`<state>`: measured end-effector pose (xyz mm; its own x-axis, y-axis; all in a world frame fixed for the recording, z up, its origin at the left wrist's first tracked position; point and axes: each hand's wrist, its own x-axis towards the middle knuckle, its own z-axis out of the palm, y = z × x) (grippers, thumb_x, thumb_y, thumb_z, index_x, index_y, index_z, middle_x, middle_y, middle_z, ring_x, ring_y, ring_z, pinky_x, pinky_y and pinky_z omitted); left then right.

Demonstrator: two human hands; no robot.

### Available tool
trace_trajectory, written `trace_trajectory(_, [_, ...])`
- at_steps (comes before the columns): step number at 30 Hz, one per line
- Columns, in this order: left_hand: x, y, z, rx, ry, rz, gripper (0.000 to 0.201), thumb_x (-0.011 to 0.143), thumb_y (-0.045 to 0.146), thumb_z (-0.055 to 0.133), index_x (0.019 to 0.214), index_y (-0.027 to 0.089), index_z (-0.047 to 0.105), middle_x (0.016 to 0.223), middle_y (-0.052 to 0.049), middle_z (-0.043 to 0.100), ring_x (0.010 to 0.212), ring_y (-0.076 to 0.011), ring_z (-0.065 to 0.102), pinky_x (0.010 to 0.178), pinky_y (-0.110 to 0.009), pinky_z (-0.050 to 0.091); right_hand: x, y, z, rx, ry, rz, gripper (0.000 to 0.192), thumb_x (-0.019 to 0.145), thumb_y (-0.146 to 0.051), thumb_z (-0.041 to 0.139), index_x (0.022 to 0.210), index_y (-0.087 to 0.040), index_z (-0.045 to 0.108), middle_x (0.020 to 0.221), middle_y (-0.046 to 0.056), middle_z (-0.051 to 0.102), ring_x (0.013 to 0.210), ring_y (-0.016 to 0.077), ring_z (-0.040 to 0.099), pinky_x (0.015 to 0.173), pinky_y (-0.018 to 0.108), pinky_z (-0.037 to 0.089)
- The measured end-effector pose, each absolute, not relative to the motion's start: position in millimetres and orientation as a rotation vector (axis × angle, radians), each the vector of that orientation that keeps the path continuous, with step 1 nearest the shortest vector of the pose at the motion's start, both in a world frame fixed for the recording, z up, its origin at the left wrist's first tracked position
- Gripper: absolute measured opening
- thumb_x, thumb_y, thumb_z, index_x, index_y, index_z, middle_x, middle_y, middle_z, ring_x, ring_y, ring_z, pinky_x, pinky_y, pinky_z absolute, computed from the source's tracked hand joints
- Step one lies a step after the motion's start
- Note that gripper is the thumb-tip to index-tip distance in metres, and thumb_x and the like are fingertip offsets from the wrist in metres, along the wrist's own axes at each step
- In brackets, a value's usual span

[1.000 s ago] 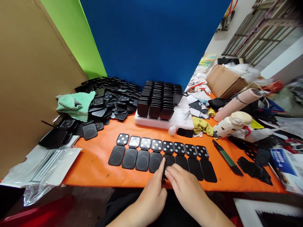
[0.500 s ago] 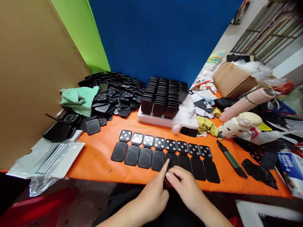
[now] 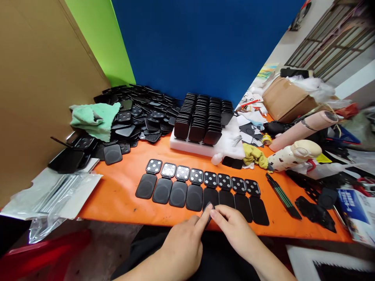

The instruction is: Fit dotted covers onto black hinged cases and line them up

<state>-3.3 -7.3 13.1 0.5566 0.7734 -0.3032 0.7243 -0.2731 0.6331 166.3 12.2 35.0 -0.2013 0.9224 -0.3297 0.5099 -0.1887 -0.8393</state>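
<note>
My left hand and my right hand meet at the table's front edge. Between their fingers is a thin, dark, flat panel, seen nearly edge-on and mostly covered. My left index finger lies along it, while my right thumb and fingers pinch its side. Just beyond, several hinged black pads lie unfolded in a row. Their upper squares carry round silvery or grey discs. The lower pads on the left show a faint circle; those on the right look plain black.
Black panels stand in rows on a white foam block. A heap of black parts and a green cloth are at left, near bagged strips. Rightward are a green-black cutter, a cream bottle and a pink flask.
Both hands stay together at the panel, which is turned and now shows less of itself. My left fingers have shifted slightly. The view has moved a little.
</note>
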Motion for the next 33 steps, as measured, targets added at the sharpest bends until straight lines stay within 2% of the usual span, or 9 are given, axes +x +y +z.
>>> trace_trajectory(3, [-2.6,-5.8,12.2,1.906,1.151,0.24,0.069,0.081,0.013,0.042,0.143,0.03,0.015,0.105,-0.008,0.064,0.09,-0.0257,0.061,0.079,-0.04,0.047,165.8,8.9,25.9,-1.614,-1.446,1.468,0.041,0.085,-0.05,0.046,0.06,-0.017,0.044,0.059,-0.004,0.039,0.057,0.0105,0.037,0.053,0.023,0.03])
trace_trajectory(6, [0.4,-0.1,10.7,1.463,1.016,0.544,0.049,0.087,0.025,0.045,0.135,0.027,0.036,0.102,-0.004,0.065,0.093,-0.0211,0.06,0.085,-0.034,0.045,165.6,5.6,21.5,-1.489,-1.105,1.738,0.04,0.086,-0.054,0.043,0.072,-0.017,0.051,0.055,-0.005,0.04,0.047,0.0074,0.031,0.044,0.021,0.022])
trace_trajectory(11, [4.6,8.4,12.9,1.16,0.873,0.738,0.035,0.086,0.015,0.04,0.118,0.019,0.054,0.094,-0.003,0.067,0.083,-0.0164,0.062,0.081,-0.029,0.046,165.0,2.5,27.4,-1.418,-0.831,1.886,0.035,0.086,-0.048,0.047,0.083,-0.015,0.056,0.06,-0.004,0.045,0.05,0.0062,0.035,0.042,0.018,0.019])
trace_trajectory(17, [-3.5,0.1,18.5,1.617,1.016,0.728,0.052,0.078,0.002,0.039,0.123,0.026,0.052,0.118,-0.002,0.062,0.106,-0.0164,0.057,0.094,-0.029,0.042,167.8,-1.9,33.9,-1.402,-0.679,2.018,0.032,0.082,-0.042,0.056,0.069,-0.014,0.052,0.062,-0.003,0.046,0.048,0.0045,0.034,0.04,0.016,0.02])
trace_trajectory(20, [-6.5,-4.1,22.6,1.766,0.977,0.67,0.058,0.073,-0.002,0.039,0.121,0.027,0.053,0.116,-0.001,0.063,0.103,-0.0157,0.059,0.093,-0.028,0.043,170.4,-5.9,32.8,-1.319,-0.484,2.155,0.028,0.082,-0.039,0.058,0.071,-0.013,0.053,0.063,-0.002,0.048,0.047,0.0038,0.035,0.039,0.015,0.018])
trace_trajectory(23, [-6.9,-5.5,25.0,1.859,0.989,0.668,0.054,0.07,-0.001,0.043,0.116,0.026,0.056,0.108,-0.002,0.066,0.097,-0.0171,0.061,0.091,-0.031,0.044,169.7,-9.2,30.6,-1.252,-0.329,2.209,0.026,0.083,-0.039,0.056,0.077,-0.013,0.056,0.062,-0.002,0.049,0.045,0.0033,0.034,0.038,0.015,0.017])
trace_trajectory(27, [-6.9,-3.6,25.2,1.949,1.05,0.654,0.048,0.07,0.0,0.046,0.109,0.024,0.058,0.105,-0.003,0.068,0.096,-0.0204,0.061,0.089,-0.034,0.044,160.3,-10.7,26.0,-1.256,-0.308,2.131,0.027,0.082,-0.038,0.057,0.07,-0.014,0.055,0.054,-0.003,0.046,0.04,0.0034,0.032,0.036,0.015,0.018])
trace_trajectory(30, [-7.3,0.0,24.2,1.897,1.068,0.561,0.038,0.074,0.003,0.045,0.104,0.024,0.059,0.092,-0.002,0.07,0.083,-0.0196,0.064,0.077,-0.031,0.048,152.6,-10.4,22.7,-1.272,-0.278,2.058,0.032,0.082,-0.04,0.057,0.063,-0.014,0.051,0.05,-0.005,0.043,0.039,0.0034,0.031,0.036,0.016,0.022])
trace_trajectory(33, [-6.3,5.9,20.3,1.636,1.158,0.663,0.026,0.082,0.013,0.046,0.102,0.024,0.058,0.091,-0.002,0.069,0.084,-0.0178,0.064,0.075,-0.027,0.048,148.7,-9.3,22.7,-1.227,-0.334,2.029,0.033,0.084,-0.046,0.053,0.072,-0.015,0.055,0.05,-0.006,0.043,0.038,0.0042,0.034,0.038,0.017,0.027])
